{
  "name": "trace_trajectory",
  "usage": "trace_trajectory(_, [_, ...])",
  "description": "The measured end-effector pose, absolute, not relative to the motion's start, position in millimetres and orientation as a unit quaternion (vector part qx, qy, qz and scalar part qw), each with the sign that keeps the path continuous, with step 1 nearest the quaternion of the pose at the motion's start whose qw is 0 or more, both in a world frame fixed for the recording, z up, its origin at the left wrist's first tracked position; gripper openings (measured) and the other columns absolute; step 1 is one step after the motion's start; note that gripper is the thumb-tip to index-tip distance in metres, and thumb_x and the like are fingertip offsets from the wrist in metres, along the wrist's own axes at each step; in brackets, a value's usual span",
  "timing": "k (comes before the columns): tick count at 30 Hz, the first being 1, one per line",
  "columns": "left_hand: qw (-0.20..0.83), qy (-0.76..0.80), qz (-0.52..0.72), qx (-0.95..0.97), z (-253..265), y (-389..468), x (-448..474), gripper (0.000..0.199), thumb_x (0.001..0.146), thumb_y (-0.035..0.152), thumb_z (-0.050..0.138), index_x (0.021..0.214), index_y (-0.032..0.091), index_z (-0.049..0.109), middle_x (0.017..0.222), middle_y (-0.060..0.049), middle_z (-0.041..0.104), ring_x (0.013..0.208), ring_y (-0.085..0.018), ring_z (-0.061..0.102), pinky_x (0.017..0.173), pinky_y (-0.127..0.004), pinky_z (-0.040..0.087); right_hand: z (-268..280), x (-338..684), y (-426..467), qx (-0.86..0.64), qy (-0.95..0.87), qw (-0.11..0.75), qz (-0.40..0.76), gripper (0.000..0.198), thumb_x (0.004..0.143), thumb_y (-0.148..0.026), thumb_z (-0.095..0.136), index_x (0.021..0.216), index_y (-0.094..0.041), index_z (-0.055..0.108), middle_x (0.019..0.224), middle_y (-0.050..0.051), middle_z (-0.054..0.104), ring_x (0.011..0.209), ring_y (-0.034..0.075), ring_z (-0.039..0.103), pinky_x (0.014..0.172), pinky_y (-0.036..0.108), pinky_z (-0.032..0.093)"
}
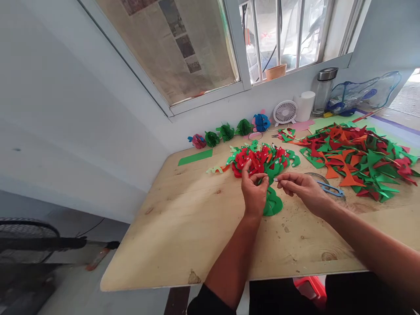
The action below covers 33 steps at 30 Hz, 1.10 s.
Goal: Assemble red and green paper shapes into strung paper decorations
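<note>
My left hand is closed in a pinch on a green paper cutout above the table. A short gap to the right, my right hand pinches a small white piece, perhaps a bit of tape. Below and between the hands lie several curved green paper cutouts. Just behind my left hand is a pile of red paper cutouts dotted with small white bits. More green cutouts lie around that pile.
A heap of red, orange and green paper scraps covers the right side. Blue scissors lie beside my right hand. Folded paper figures, a small white fan and a bottle line the wall. A green strip lies at left.
</note>
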State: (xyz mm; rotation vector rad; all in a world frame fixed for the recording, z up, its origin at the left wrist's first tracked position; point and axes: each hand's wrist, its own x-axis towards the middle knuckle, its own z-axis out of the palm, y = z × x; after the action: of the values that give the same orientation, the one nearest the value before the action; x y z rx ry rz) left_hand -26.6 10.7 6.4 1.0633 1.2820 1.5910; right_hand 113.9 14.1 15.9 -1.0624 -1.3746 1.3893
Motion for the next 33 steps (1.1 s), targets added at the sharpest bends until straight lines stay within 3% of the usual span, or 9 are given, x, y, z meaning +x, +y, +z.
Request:
trace_trajectory(18, [0.417, 0.501, 0.632, 0.420, 8.8, 5.9, -22.4, 0.068, 0.071, 0.022, 0.070, 0.131, 0.019, 0.039, 0.074, -0.001, 0.067, 0.073, -0.013, 0.064, 0.069, -0.024, 0.048, 10.0, 109.2, 12.2, -0.384, -0.472, 0.466, 0.643, 0.028, 0.069, -0.035, 0.068, 0.090, -0.017, 0.068, 0.073, 0.002, 0.064, 0.053, 0.008, 0.045, 0.048, 0.025, 0.033])
trace_trajectory(33, [0.323, 0.505, 0.625, 0.500, 5.4, 4.2, -22.3, 0.067, 0.073, 0.017, 0.065, 0.134, 0.021, 0.038, 0.080, -0.002, 0.068, 0.079, -0.014, 0.065, 0.080, -0.029, 0.049, 10.7, 107.8, 10.1, -0.387, -0.465, 0.462, 0.649, 0.028, 0.069, -0.033, 0.067, 0.091, -0.017, 0.067, 0.075, 0.001, 0.063, 0.052, 0.008, 0.043, 0.048, 0.026, 0.032])
